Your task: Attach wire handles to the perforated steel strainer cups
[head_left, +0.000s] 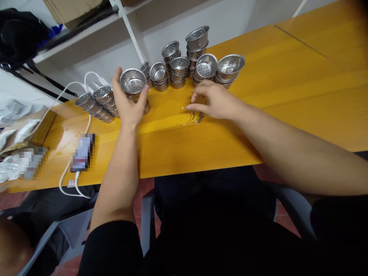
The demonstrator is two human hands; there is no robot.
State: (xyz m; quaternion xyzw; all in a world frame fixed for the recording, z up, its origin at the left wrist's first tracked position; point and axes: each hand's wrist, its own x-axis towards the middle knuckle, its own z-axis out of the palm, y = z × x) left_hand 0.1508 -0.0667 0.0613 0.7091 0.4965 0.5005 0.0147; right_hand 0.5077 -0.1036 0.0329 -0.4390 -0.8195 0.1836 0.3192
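My left hand [128, 102] is wrapped around a small perforated metal strainer cup [133, 82], held upright above the yellow wooden table [287, 99]. My right hand [214, 101] rests palm down on a small pile of thin wire handles [193, 116], with its fingertips pinching among them. Behind both hands stand several stacks of the same metal strainer cups [198, 57]. A toppled row of cups [97, 103] lies left of my left hand.
A phone [82, 152] on a white cable [64, 180] lies at the table's left front. Crumpled plastic bags [14, 130] sit at the far left. White shelving [126, 23] rises behind the table. Grey chairs [71, 226] stand below, and another person's arm [11, 245] shows at bottom left.
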